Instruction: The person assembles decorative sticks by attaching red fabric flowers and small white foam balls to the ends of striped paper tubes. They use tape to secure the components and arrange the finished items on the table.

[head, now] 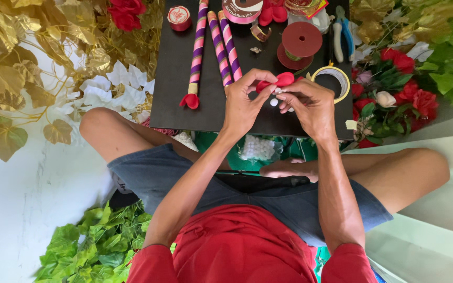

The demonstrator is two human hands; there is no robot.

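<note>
Both hands meet over the near edge of a low black table (pixel 176 78), fingers pinched on the same small red petal piece (pixel 280 79). Left hand (pixel 245 102) grips it from the left with thumb and forefinger closed on the red material; right hand (pixel 310 105) closes on it from the right, fingertips bunched tight, with a small white bead (pixel 273 102) showing just under them.

Nearest to the camera are a red shirt (pixel 237 246) and blue shorts (pixel 211 183), the knees spread to either side. A pile of green leaves (pixel 95 246) lies on the floor by the left leg.

On the table, beside the hands, sits a roll of tan tape (pixel 333 78). Farther on lie three sticks wrapped in purple and pink stripes (pixel 221 47); one ends in a red tip (pixel 190 100). Beyond them are a dark red spool (pixel 301 41), blue-handled pliers (pixel 344 34) and a small red ribbon roll (pixel 179 17).

Gold leaves (pixel 38 57) crowd the left side; red roses with green leaves (pixel 410 94) lie on the right.
</note>
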